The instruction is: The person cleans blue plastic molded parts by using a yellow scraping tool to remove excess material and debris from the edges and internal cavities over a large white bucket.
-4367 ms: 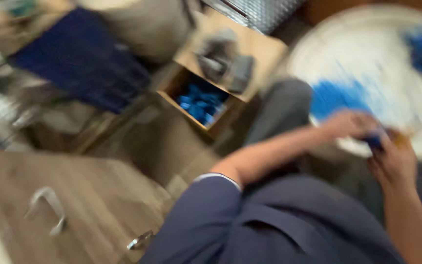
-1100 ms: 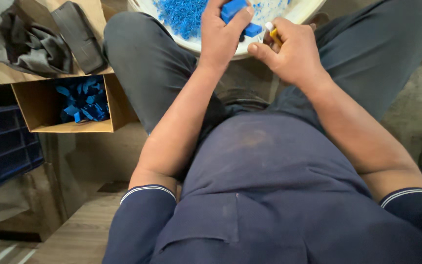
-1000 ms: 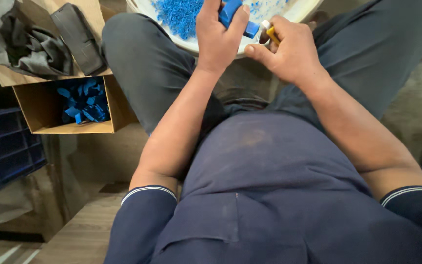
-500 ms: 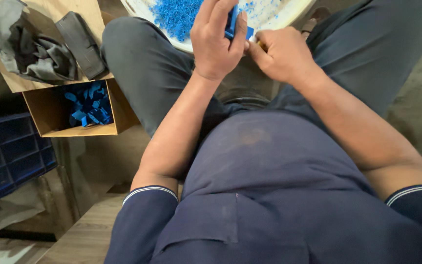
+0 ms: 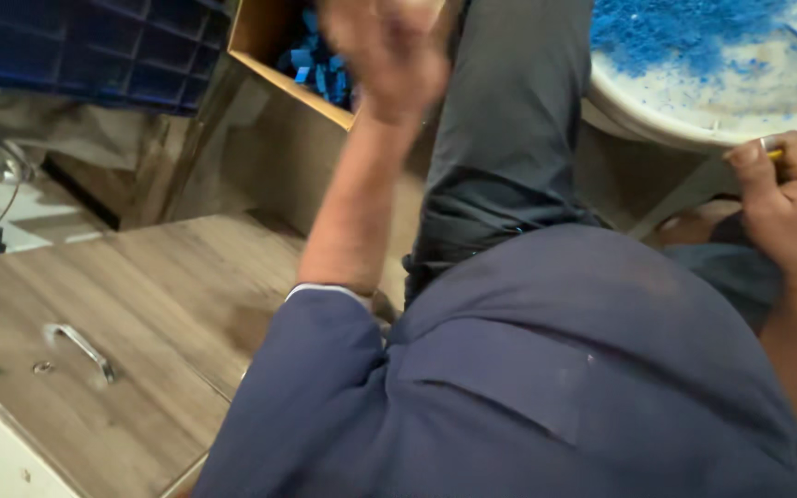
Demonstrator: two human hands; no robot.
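Half a second ago both my hands worked together over the white tray (image 5: pixel 694 120); now my left hand (image 5: pixel 389 46) has swung away from it to hover over the cardboard box (image 5: pixel 279 65) of blue parts (image 5: pixel 320 65), left of the tray. It is blurred, so I cannot tell how far it is open. My right hand (image 5: pixel 791 207) stays just below the tray's rim, fingers curled shut around a small yellow-tipped tool (image 5: pixel 772 152) pointing toward the tray; its long axis is hidden.
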